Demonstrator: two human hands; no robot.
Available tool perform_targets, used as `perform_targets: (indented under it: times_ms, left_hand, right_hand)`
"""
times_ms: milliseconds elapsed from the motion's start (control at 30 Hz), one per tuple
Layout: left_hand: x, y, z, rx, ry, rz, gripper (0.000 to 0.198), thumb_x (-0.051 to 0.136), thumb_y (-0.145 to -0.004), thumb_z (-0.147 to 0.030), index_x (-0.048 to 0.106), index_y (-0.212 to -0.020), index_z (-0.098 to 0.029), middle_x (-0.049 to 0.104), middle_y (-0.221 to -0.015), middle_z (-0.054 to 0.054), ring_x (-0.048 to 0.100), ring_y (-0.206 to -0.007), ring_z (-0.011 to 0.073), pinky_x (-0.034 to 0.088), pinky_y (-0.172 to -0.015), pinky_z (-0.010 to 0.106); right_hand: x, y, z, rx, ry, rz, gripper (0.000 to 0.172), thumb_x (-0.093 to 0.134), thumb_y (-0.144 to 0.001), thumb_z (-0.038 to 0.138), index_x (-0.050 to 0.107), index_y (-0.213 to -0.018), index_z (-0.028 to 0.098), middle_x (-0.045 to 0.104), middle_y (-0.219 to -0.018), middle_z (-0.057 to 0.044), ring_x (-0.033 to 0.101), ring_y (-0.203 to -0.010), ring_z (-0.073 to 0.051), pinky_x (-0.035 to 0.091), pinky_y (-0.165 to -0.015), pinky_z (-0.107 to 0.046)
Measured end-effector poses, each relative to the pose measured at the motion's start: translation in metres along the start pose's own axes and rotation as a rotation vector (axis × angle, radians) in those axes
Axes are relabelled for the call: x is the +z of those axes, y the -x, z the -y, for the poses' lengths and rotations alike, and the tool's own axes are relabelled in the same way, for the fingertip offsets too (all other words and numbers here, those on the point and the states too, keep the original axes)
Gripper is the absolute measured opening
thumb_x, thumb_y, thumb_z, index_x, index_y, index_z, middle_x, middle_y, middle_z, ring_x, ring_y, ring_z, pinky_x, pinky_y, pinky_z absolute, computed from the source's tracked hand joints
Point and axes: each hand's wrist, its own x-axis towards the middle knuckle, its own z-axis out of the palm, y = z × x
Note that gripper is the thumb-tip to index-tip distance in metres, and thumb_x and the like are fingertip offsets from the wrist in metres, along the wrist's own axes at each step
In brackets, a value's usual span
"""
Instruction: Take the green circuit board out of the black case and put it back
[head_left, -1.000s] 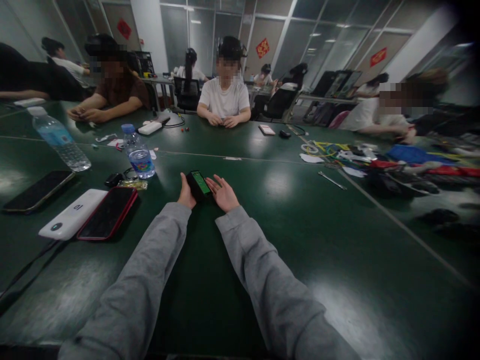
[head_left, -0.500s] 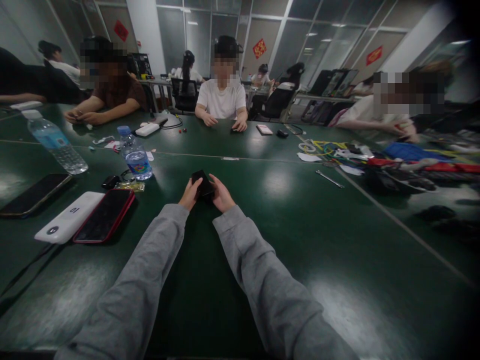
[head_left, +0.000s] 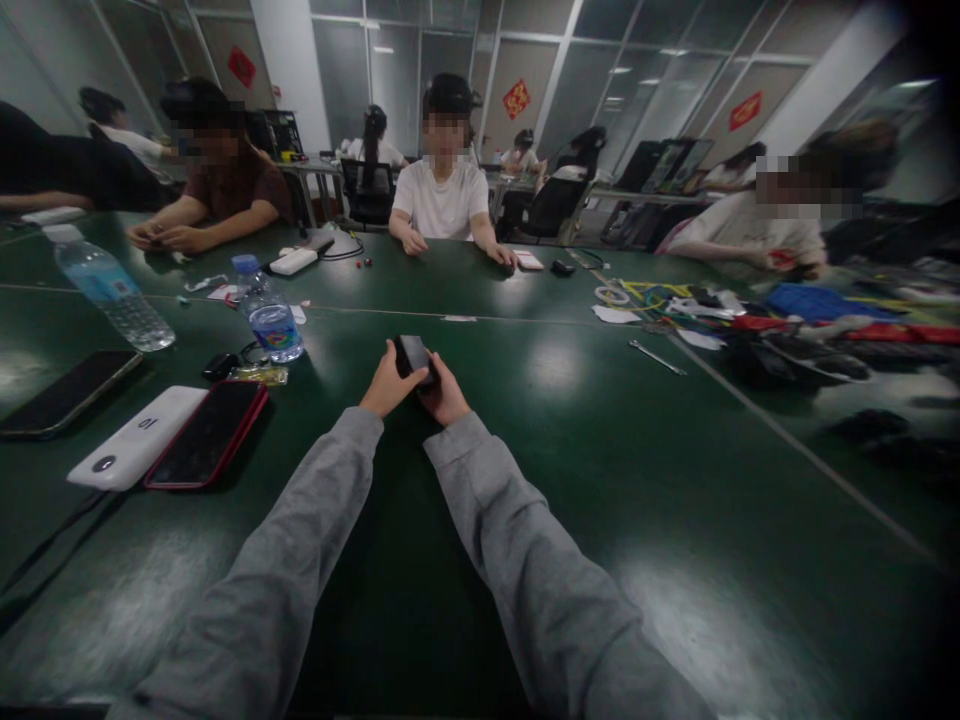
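A small black box-like object [head_left: 412, 352] is held between my two hands above the green table [head_left: 585, 450]. My left hand [head_left: 390, 384] grips it from the left, its thumb laid across the near side. From the right, my right hand [head_left: 448, 391] closes around the other side, its fingers partly hidden behind the object. The upper face looks greyish where light falls on it. I cannot make out what kind of object it is.
Two water bottles [head_left: 274, 318], a white power bank [head_left: 135, 440], a red-edged phone [head_left: 208, 435] and a dark phone [head_left: 67, 393] lie or stand to the left. Right are a wrench [head_left: 657, 357] and a pile of cables [head_left: 667, 298]. Several people sit around.
The black object has been turned in my hands, showing a lighter face. My left thumb has shifted across it. The person opposite has moved a hand sideways to the right.
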Motion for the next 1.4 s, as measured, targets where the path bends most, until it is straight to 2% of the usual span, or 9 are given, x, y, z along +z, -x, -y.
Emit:
perform_targets:
  times_ms: [167, 300, 500, 633, 933, 1100, 1200, 1267, 1400]
  left_hand:
    - [0.000, 0.009, -0.021, 0.066, -0.237, -0.033, 0.102, 0.072, -0.074, -0.037, 0.017, -0.152, 0.000, 0.037, -0.148, 0.029, 0.037, -0.140, 0.0365, 0.029, -0.115, 0.046]
    - [0.002, 0.014, -0.027, 0.097, -0.295, -0.055, 0.098, 0.070, -0.075, -0.037, 0.020, -0.153, -0.005, 0.038, -0.148, 0.027, 0.037, -0.139, 0.0374, 0.032, -0.113, 0.048]
    - [0.000, 0.014, -0.032, 0.177, -0.376, -0.084, 0.075, 0.066, -0.079, -0.034, 0.041, -0.144, -0.005, 0.037, -0.150, 0.026, 0.036, -0.140, 0.0374, 0.031, -0.115, 0.049]
    - [-0.008, 0.007, -0.035, 0.196, -0.325, -0.137, 0.059, 0.062, -0.083, -0.029, 0.051, -0.138, -0.010, 0.046, -0.146, 0.022, 0.041, -0.138, 0.0334, 0.031, -0.116, 0.048]
    - [-0.041, -0.012, -0.023, 0.151, -0.163, -0.286, 0.046, 0.059, -0.086, -0.032, 0.062, -0.127, -0.012, 0.062, -0.132, 0.016, 0.056, -0.126, 0.0273, 0.038, -0.111, 0.042]
    - [-0.051, -0.014, -0.019, 0.126, -0.101, -0.389, 0.040, 0.059, -0.087, -0.036, 0.068, -0.118, -0.013, 0.067, -0.125, 0.015, 0.060, -0.120, 0.0263, 0.041, -0.109, 0.041]
    - [-0.052, -0.015, -0.021, 0.111, 0.023, -0.443, 0.035, 0.060, -0.086, -0.037, 0.071, -0.112, -0.015, 0.068, -0.122, 0.013, 0.060, -0.119, 0.0251, 0.041, -0.108, 0.039]
    - [-0.052, -0.016, -0.023, 0.044, 0.227, -0.452, 0.030, 0.063, -0.084, -0.035, 0.072, -0.106, -0.017, 0.070, -0.118, 0.011, 0.062, -0.116, 0.0238, 0.045, -0.104, 0.037]
    - [-0.046, -0.016, -0.021, -0.296, 0.764, -0.357, 0.015, 0.063, -0.084, -0.028, 0.068, -0.095, -0.018, 0.072, -0.103, 0.008, 0.066, -0.103, 0.0209, 0.055, -0.089, 0.032]
  right_hand:
    - [0.001, 0.002, 0.001, 0.053, -0.027, -0.035, 0.027, 0.055, -0.093, 0.039, 0.067, -0.108, 0.020, 0.075, -0.082, -0.001, 0.070, -0.082, -0.015, 0.058, -0.079, -0.028]
    - [0.003, 0.005, 0.002, 0.076, -0.028, -0.039, 0.031, 0.053, -0.094, 0.040, 0.067, -0.108, 0.017, 0.076, -0.087, -0.003, 0.070, -0.087, -0.015, 0.057, -0.082, -0.028]
    - [-0.002, 0.001, 0.001, 0.062, -0.089, 0.003, 0.029, 0.048, -0.097, 0.036, 0.065, -0.111, 0.017, 0.076, -0.088, -0.002, 0.071, -0.087, -0.015, 0.058, -0.079, -0.028]
    - [-0.008, -0.007, -0.001, 0.044, -0.136, -0.002, 0.024, 0.046, -0.098, 0.029, 0.065, -0.107, 0.019, 0.076, -0.084, 0.000, 0.071, -0.077, -0.013, 0.059, -0.070, -0.024]
    - [-0.008, -0.006, -0.003, -0.035, 0.001, 0.091, 0.019, 0.049, -0.096, 0.026, 0.061, -0.110, 0.023, 0.074, -0.085, 0.002, 0.069, -0.067, -0.012, 0.056, -0.061, -0.023]
    - [-0.004, -0.002, 0.000, -0.047, 0.056, 0.140, 0.021, 0.049, -0.095, 0.024, 0.058, -0.114, 0.023, 0.073, -0.084, 0.002, 0.069, -0.066, -0.012, 0.055, -0.061, -0.023]
    - [-0.004, 0.001, 0.003, 0.003, 0.036, 0.130, 0.023, 0.042, -0.098, 0.027, 0.059, -0.112, 0.020, 0.074, -0.084, -0.001, 0.068, -0.066, -0.013, 0.056, -0.061, -0.023]
    - [-0.003, 0.002, 0.005, 0.035, 0.001, 0.116, 0.026, 0.038, -0.100, 0.029, 0.059, -0.111, 0.019, 0.074, -0.086, -0.003, 0.067, -0.065, -0.013, 0.056, -0.059, -0.023]
    - [-0.002, 0.005, 0.008, 0.060, -0.075, 0.072, 0.029, 0.035, -0.101, 0.031, 0.060, -0.110, 0.018, 0.075, -0.086, -0.004, 0.068, -0.066, -0.013, 0.058, -0.056, -0.023]
